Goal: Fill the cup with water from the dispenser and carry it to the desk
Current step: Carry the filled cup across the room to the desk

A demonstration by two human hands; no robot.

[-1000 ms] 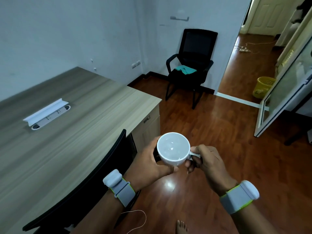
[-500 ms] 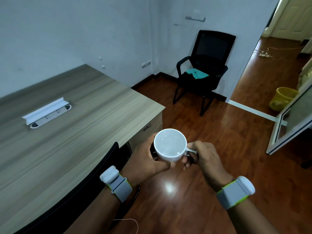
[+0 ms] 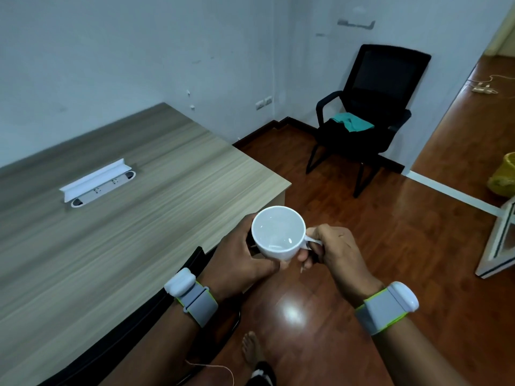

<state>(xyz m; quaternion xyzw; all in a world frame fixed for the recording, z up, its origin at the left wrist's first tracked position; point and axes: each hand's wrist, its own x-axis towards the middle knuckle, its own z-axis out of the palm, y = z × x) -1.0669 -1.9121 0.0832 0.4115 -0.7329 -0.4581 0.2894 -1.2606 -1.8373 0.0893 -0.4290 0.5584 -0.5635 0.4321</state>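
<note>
Holding a white round ceramic cup (image 3: 278, 232) upright beside the pale wood-grain desk (image 3: 117, 232). Left hand (image 3: 239, 260) cupped around its side. Right hand (image 3: 334, 249) pinched shut on its handle.

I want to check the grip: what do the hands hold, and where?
A white cup: the right hand pinches its handle, and the left hand cradles its side and bottom.
</note>
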